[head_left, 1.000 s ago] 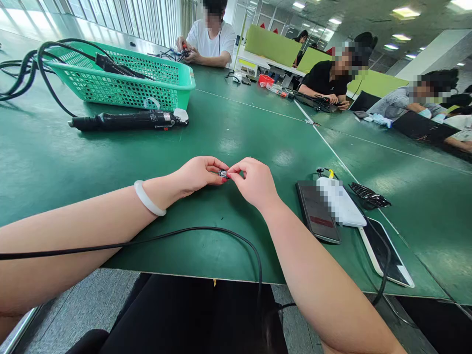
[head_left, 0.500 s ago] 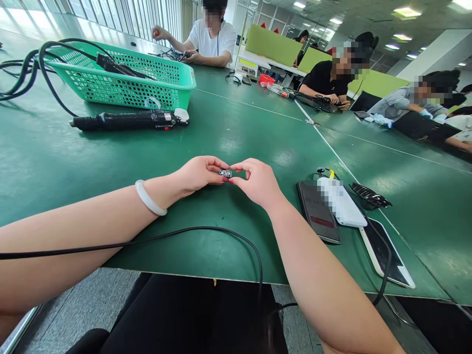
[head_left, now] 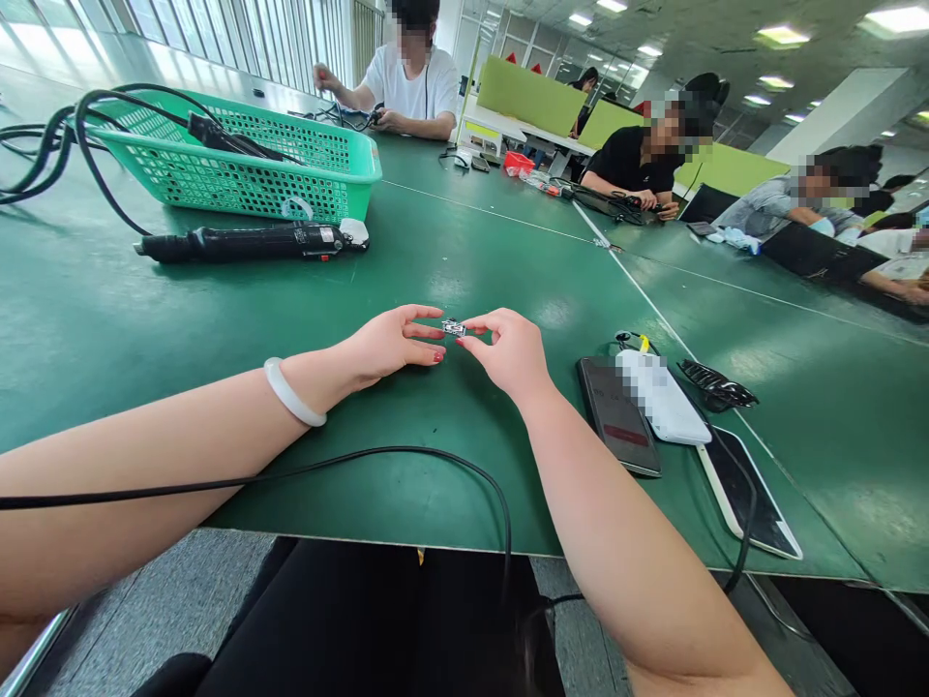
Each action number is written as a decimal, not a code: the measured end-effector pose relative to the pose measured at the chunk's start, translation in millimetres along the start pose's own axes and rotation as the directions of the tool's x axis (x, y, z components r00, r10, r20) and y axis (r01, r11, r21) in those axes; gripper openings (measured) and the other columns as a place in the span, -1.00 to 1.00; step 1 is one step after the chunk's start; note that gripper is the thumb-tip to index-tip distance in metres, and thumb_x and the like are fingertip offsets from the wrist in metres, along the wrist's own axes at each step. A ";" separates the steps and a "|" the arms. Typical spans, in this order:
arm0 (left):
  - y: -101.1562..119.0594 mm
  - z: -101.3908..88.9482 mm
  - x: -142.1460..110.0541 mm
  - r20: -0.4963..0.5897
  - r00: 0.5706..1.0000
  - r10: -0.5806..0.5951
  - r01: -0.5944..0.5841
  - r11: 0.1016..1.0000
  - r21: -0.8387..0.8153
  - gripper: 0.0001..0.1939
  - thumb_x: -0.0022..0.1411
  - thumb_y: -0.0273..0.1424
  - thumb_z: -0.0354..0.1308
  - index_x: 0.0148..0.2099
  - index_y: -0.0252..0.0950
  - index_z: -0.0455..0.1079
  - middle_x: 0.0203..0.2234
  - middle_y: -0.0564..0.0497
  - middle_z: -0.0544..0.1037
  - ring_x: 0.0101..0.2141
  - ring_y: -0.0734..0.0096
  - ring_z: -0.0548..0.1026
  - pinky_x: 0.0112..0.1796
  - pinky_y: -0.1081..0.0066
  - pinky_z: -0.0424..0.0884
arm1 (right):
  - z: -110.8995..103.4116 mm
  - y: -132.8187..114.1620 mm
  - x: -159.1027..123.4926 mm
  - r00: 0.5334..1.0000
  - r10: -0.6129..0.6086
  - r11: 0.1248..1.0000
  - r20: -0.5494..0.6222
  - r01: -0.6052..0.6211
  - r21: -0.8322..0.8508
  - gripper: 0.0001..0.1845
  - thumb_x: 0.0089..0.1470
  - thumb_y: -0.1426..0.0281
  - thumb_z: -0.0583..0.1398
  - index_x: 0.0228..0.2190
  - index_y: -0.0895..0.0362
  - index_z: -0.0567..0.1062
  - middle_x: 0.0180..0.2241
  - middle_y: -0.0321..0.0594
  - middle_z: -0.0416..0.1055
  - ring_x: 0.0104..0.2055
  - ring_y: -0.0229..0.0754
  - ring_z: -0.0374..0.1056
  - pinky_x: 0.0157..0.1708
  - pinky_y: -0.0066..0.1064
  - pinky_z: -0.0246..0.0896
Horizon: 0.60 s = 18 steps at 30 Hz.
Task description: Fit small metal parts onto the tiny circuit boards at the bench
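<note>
Between my hands, above the green table (head_left: 406,436), is a small black-and-silver part (head_left: 454,327); it is too small to name for certain. My right hand (head_left: 512,350) pinches its right end between thumb and fingertips. My left hand (head_left: 392,344) wears a white bangle (head_left: 293,392) at the wrist. Its fingers are spread, the thumb well apart from them, and the fingertips lie close to the part's left end. Whether a left fingertip still touches the part I cannot tell.
A green basket (head_left: 239,184) with cables stands at the back left, a black electric screwdriver (head_left: 247,242) before it. To my right lie a dark phone (head_left: 616,414), a white device (head_left: 668,397) and a white-edged phone (head_left: 751,494). A black cable (head_left: 406,449) crosses the near edge. Several people sit beyond.
The small part has passed from my left fingers to my right fingertips, moving slightly right and up. My left fingers have spread apart. The view has shifted slightly.
</note>
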<state>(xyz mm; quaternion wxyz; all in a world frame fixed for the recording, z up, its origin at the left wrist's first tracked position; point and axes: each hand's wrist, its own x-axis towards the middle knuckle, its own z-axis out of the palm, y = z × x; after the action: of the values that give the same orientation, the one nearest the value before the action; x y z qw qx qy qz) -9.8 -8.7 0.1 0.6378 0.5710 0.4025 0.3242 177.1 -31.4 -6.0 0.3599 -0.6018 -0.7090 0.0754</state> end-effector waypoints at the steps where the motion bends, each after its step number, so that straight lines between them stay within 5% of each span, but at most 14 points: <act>1: -0.4 -0.3 0.3 0.000 1.000 -0.002 0.002 1.000 0.000 -0.31 -0.06 -0.62 0.29 0.15 -0.35 0.22 -0.06 -0.23 0.48 -0.24 0.32 0.55 -0.08 0.21 0.41 | 0.0 1.5 0.4 1.000 0.011 1.000 -0.005 -0.011 -0.002 -0.81 -0.07 0.33 0.27 -0.32 0.05 0.60 -0.38 -0.28 0.45 -0.42 -0.26 0.25 -0.44 -0.39 0.10; 13: 1.7 0.5 -2.1 -0.003 0.999 -0.032 0.032 0.999 -0.017 -0.34 -0.04 -0.59 0.29 0.14 -0.34 0.25 -0.02 -0.22 0.47 -0.21 0.32 0.54 -0.04 0.21 0.38 | 1.6 2.8 0.6 0.999 0.034 0.999 -0.021 -0.033 0.017 -0.81 -0.07 0.32 0.27 -0.34 0.06 0.59 -0.40 -0.28 0.44 -0.43 -0.27 0.25 -0.44 -0.39 0.10; 18: 5.1 7.3 -5.0 -0.018 0.999 -0.046 0.040 0.966 -0.255 -0.62 0.15 -0.48 0.19 0.04 -0.40 0.33 -0.09 -0.18 0.50 -0.16 0.38 0.50 -0.01 0.29 0.35 | 5.1 -15.6 -5.8 1.000 -0.016 0.998 0.001 0.016 0.058 -0.85 -0.05 0.32 0.25 -0.37 0.08 0.58 -0.38 -0.27 0.45 -0.41 -0.26 0.27 -0.41 -0.39 0.14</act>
<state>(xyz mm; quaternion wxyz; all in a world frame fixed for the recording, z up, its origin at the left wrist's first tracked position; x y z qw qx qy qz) -5.5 -15.7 6.1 0.7077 0.4717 0.3775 0.3662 161.7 -39.2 -3.7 0.3772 -0.5853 -0.7116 0.0933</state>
